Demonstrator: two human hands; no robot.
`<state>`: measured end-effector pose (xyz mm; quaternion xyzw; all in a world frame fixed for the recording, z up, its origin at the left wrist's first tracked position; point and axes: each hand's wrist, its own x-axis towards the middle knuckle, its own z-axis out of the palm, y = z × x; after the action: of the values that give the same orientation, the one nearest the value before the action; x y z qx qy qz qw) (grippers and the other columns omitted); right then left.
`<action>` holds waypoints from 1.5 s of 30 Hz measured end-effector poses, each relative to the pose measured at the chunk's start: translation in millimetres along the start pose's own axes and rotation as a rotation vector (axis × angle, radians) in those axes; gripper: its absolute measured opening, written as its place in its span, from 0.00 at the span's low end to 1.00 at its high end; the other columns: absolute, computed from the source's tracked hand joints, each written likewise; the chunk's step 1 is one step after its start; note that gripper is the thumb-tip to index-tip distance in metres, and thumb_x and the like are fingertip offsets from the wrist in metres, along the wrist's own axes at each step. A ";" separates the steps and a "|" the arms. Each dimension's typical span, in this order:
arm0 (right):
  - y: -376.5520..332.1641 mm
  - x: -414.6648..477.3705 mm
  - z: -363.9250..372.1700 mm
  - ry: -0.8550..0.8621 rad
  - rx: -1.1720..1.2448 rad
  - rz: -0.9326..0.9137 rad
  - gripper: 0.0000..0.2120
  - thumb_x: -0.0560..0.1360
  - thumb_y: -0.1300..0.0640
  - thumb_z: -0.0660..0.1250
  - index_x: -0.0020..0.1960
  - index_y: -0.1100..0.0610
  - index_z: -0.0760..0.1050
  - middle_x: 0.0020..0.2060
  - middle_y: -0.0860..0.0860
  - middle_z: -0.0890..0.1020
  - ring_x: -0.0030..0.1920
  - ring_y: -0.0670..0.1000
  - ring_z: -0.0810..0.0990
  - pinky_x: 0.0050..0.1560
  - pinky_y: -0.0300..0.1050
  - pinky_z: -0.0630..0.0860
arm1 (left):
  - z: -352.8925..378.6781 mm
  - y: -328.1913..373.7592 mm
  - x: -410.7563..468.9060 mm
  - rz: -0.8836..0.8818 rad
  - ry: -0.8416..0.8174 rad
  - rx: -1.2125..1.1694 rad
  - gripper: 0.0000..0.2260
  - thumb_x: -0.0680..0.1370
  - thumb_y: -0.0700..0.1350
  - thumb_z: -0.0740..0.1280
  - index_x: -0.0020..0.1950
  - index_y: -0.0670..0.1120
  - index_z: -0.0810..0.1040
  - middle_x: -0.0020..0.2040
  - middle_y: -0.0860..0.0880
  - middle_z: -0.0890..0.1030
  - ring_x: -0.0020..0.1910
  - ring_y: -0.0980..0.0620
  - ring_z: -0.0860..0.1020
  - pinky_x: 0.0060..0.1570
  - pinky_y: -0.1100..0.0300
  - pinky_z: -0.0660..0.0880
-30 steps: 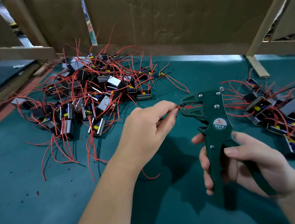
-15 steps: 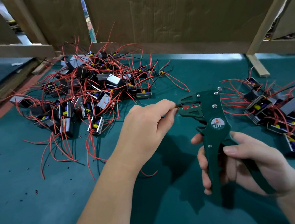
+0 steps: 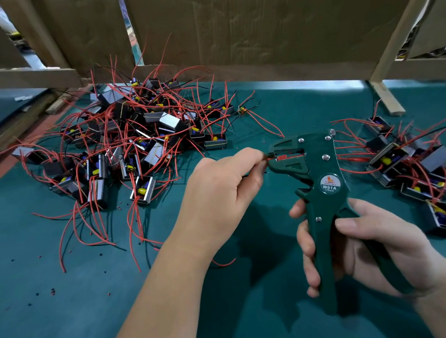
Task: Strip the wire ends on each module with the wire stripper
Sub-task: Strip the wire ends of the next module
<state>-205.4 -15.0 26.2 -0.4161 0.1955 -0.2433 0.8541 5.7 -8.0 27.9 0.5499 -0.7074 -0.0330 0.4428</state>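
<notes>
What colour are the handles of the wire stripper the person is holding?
Dark green; the wire stripper shows best in the head view.

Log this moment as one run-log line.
step: stripping | left hand: pinches red wire at wire stripper mouth | right hand: grips stripper handles | large module pile: left | small module pile: right

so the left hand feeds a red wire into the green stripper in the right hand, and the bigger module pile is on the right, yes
No. In the head view the bigger module pile lies on the left; the smaller pile is on the right. The rest holds: left hand, red wire, green stripper, right hand.
</notes>
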 end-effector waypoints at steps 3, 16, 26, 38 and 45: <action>0.6 -0.8 0.6 0.035 -0.014 -0.004 0.21 0.67 0.55 0.76 0.56 0.62 0.76 0.40 0.64 0.78 0.35 0.64 0.79 0.40 0.64 0.76 | 1.0 0.1 -0.4 0.003 -0.001 0.005 0.08 0.80 0.46 0.60 0.44 0.46 0.76 0.27 0.56 0.65 0.31 0.51 0.65 0.39 0.60 0.64; 1.0 0.9 5.1 0.084 -0.021 -0.006 0.20 0.65 0.54 0.77 0.53 0.61 0.78 0.38 0.64 0.78 0.34 0.65 0.78 0.38 0.63 0.76 | -1.0 2.5 0.7 0.031 0.008 0.022 0.08 0.80 0.44 0.62 0.44 0.45 0.77 0.28 0.57 0.64 0.30 0.54 0.64 0.39 0.58 0.65; 13.6 7.6 16.7 0.359 -0.002 -0.058 0.29 0.53 0.46 0.82 0.44 0.60 0.72 0.29 0.58 0.71 0.21 0.55 0.68 0.25 0.44 0.70 | 6.8 -9.5 -1.3 -0.182 -0.224 -0.006 0.07 0.81 0.44 0.60 0.47 0.47 0.77 0.27 0.58 0.68 0.29 0.60 0.68 0.42 0.59 0.63; 5.9 8.7 2.1 0.254 0.149 -0.092 0.35 0.55 0.53 0.79 0.59 0.65 0.77 0.43 0.64 0.78 0.39 0.65 0.79 0.41 0.63 0.78 | 10.0 -12.0 -0.4 -0.364 -0.114 -0.418 0.03 0.78 0.49 0.60 0.49 0.53 0.72 0.27 0.51 0.70 0.26 0.56 0.64 0.29 0.60 0.64; 10.1 9.9 9.0 0.030 0.217 0.040 0.31 0.63 0.55 0.74 0.63 0.66 0.74 0.45 0.65 0.78 0.41 0.66 0.78 0.46 0.65 0.76 | 8.6 -6.3 4.8 -0.417 -0.010 -0.649 0.07 0.78 0.39 0.66 0.44 0.51 0.77 0.37 0.48 0.75 0.35 0.54 0.69 0.35 0.67 0.67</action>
<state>-190.0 -9.8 21.9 -0.3133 0.1893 -0.2520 0.8958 4.7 -18.1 22.2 0.5129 -0.5352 -0.3472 0.5744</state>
